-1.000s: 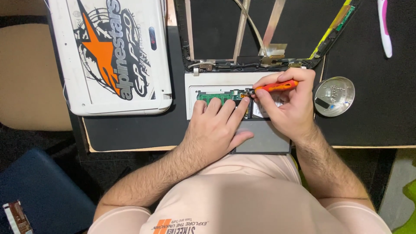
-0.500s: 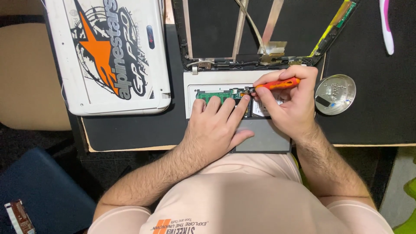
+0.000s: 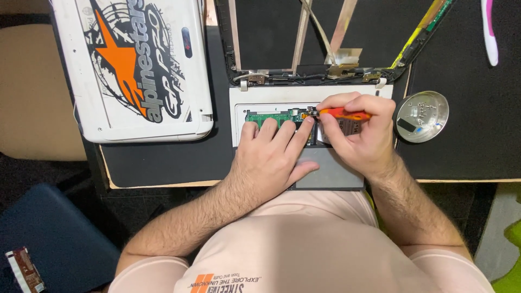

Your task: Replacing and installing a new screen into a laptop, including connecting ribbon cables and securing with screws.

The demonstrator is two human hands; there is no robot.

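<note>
A: Looking at the middle of the frame, the right hand (image 3: 361,135) pinches a small orange-handled screwdriver (image 3: 343,114), tip on the green circuit board (image 3: 271,116) inside the opened white laptop base (image 3: 282,97).

B: Yep, and the left hand (image 3: 269,157) lies flat, fingers spread, pressing on that board and the grey palm rest (image 3: 332,173), gripping nothing.

A: Round metal tin (image 3: 422,116) sits just right of the laptop; white stickered lid (image 3: 133,68) fills the upper left.

orange screwdriver (image 3: 347,114), green circuit board (image 3: 271,116), black mat (image 3: 163,163).
</note>
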